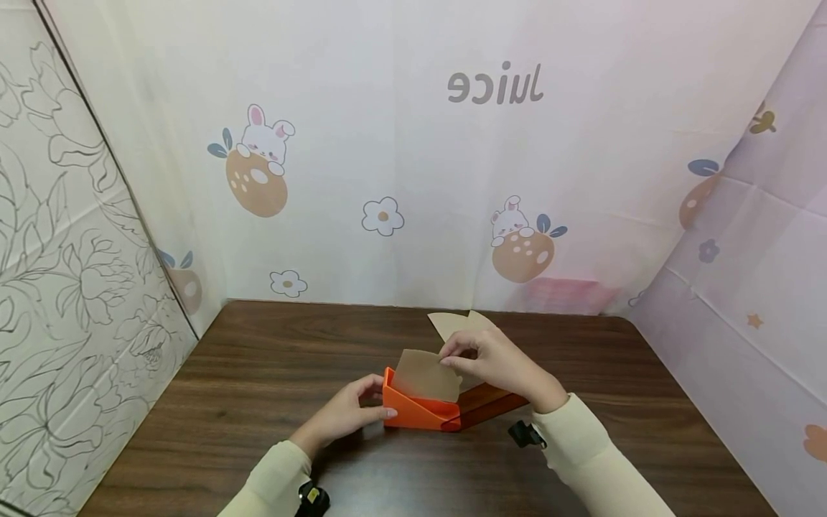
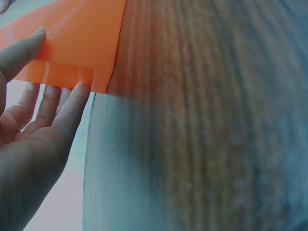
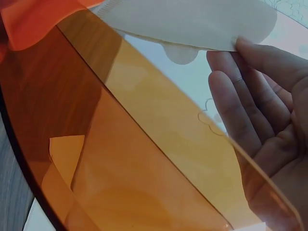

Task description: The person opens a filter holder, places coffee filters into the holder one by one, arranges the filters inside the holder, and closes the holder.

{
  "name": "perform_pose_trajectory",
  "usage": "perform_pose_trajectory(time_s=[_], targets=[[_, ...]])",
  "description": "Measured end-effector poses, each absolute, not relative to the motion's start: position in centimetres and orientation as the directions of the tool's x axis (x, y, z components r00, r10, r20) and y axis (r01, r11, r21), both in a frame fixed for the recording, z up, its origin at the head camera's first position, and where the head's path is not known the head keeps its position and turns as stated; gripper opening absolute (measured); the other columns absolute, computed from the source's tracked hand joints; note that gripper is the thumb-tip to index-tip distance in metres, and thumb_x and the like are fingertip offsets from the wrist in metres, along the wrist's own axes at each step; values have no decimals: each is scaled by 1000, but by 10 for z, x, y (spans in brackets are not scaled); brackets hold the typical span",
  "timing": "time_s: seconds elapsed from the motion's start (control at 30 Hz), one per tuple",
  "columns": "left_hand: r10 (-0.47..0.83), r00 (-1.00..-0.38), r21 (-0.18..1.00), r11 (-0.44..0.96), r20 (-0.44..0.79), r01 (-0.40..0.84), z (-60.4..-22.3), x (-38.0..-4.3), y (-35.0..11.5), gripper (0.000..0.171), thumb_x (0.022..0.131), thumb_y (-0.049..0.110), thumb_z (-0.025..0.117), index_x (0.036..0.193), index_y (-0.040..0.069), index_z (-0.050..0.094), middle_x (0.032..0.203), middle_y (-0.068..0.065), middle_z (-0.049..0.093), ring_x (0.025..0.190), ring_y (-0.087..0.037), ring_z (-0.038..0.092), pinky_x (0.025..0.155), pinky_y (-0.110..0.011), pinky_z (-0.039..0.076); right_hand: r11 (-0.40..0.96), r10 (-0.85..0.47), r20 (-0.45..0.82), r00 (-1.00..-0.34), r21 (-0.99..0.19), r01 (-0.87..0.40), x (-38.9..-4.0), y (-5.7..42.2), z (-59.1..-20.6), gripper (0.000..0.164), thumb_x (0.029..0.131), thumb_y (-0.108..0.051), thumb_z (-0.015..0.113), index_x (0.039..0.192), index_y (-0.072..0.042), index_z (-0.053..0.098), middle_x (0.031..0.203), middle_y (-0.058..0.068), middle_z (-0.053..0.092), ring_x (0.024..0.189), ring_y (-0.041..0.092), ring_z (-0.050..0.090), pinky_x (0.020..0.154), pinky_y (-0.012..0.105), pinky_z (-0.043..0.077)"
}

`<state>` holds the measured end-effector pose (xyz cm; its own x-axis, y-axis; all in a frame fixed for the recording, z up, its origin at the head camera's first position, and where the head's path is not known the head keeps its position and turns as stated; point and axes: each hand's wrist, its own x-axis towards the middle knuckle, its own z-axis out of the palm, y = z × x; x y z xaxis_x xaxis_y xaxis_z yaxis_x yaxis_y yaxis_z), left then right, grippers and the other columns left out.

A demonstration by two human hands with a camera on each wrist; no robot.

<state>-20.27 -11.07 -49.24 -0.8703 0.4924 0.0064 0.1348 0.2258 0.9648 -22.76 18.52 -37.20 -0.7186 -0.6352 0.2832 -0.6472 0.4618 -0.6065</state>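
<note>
Word "Juice" (image 1: 495, 85), grey letters, mirror-reversed, on the pale patterned backdrop (image 1: 336, 93)

From my remote seat, I look through the head camera at a dark brown wood-grain table (image 1: 258, 359), its near part catching a pale sheen, set against a whitish back curtain (image 1: 400, 143) printed with rabbits (image 1: 265, 143) peeking over tan fruit (image 1: 257, 187), white flowers (image 1: 382, 216) and mirrored grey "Juice" lettering (image 1: 495, 84). To my left hangs a white cloth (image 1: 71, 273) covered in dark-outlined blossoms; to my right, a lilac-tinted curtain (image 1: 762, 215) carries a small star (image 1: 754, 320). Low on the back curtain, right of the middle, I see a pink patch (image 1: 568, 296).
</note>
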Motion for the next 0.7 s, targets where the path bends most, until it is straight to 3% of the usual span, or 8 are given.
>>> perform_pose_trajectory(time_s=[0.7], targets=[[488,-873,960,242,4,140,-491,-202,-111,38,91,26,77,123,14,62,115,0,67,110,-21,59,98,-47,45,498,-640,278,-716,-559,-663,-224,176,-387,9,89,-10,77,93,-18,74,82,-10,72,71,2,63,62,25,52]])
